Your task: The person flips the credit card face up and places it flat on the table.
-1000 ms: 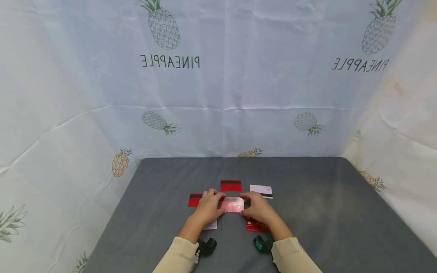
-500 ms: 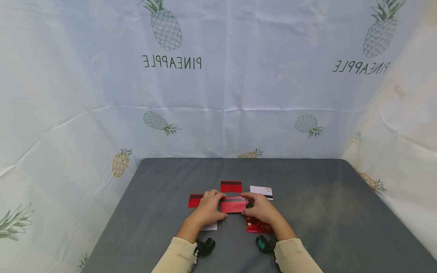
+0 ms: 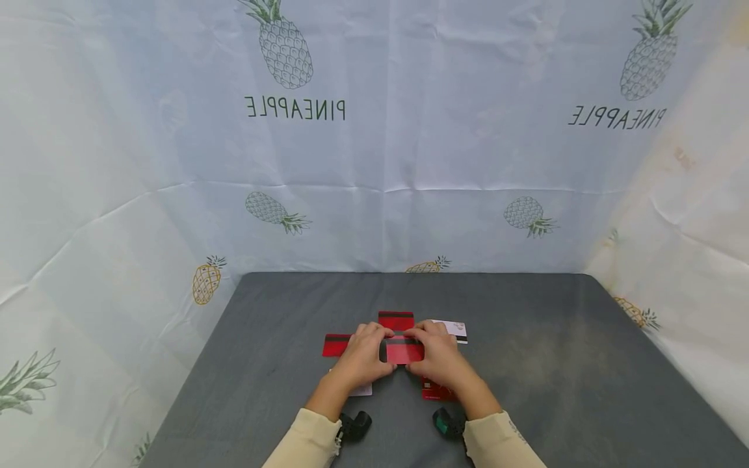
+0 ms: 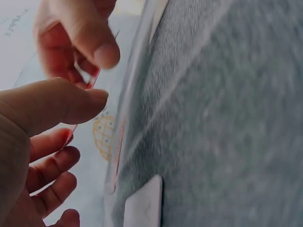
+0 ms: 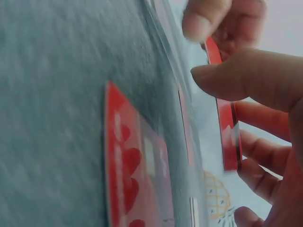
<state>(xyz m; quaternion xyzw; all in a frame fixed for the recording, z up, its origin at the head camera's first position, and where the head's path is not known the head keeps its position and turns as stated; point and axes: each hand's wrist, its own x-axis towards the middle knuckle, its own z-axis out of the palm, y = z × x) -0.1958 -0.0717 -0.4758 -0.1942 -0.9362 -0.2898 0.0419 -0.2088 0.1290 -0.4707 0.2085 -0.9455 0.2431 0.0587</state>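
Note:
My left hand [image 3: 364,356] and right hand [image 3: 439,356] hold a red card [image 3: 405,351] with a dark stripe between them, raised off the table. In the right wrist view the card [image 5: 228,137] stands nearly edge-on, between the thumb and fingers of the right hand [image 5: 270,104]. The left hand's thumb and fingers are at its other end. From the left wrist the card shows only as a thin red edge, near the left hand's thumb [image 4: 61,104]. Behind the hands lies another red card [image 3: 396,320] with a black stripe.
Around the hands on the dark grey table [image 3: 544,383] lie a red striped card [image 3: 335,346] at left, a white card [image 3: 363,390] at near left, a white striped card [image 3: 455,330] at far right and a red card [image 3: 435,392] at near right. A pineapple-print cloth [image 3: 374,143] hangs behind.
The hands have come closer together around the held card, the right hand moving left. The card has shifted slightly right. The right hand now covers part of the white striped card.

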